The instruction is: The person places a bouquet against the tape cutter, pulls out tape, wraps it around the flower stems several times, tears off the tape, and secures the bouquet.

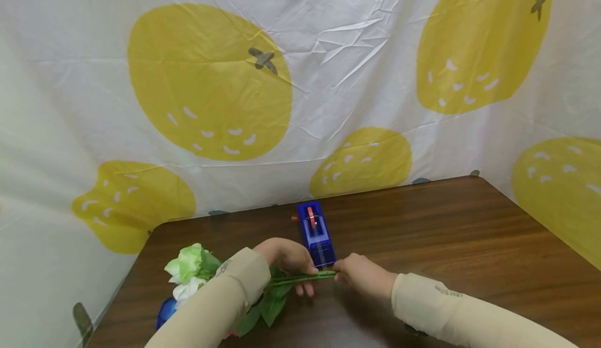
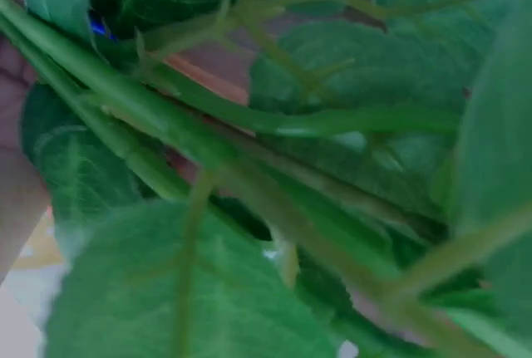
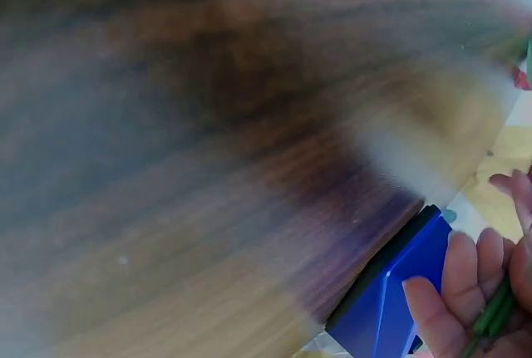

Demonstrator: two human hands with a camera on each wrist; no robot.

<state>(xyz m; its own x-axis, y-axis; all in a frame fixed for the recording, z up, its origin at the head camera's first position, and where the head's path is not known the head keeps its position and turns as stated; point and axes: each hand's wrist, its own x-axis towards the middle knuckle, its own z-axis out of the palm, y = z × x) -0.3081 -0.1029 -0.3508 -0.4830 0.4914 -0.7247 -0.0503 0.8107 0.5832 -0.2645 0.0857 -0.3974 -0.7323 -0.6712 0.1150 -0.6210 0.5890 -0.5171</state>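
A bouquet of artificial-looking flowers lies across the left of the table in the head view, with a pale green bloom point(image 1: 188, 264), a white bloom point(image 1: 188, 289) and a blue bloom point(image 1: 165, 312). My left hand point(image 1: 288, 256) holds its green stems point(image 1: 300, 279), and leaves point(image 2: 191, 283) crowd the left wrist view. At the stem ends, the fingertips of my right hand point(image 1: 363, 275) pinch beside a pale band around the stems. Just behind both hands stands a blue tape dispenser point(image 1: 315, 230) with a red wheel; its front edge also shows in the right wrist view.
The brown wooden table point(image 1: 422, 228) extends to the right and behind the dispenser. A white curtain point(image 1: 328, 92) printed with yellow fruit hangs along the back and sides. A small orange-red knob point(image 1: 295, 218) juts from the dispenser's left side.
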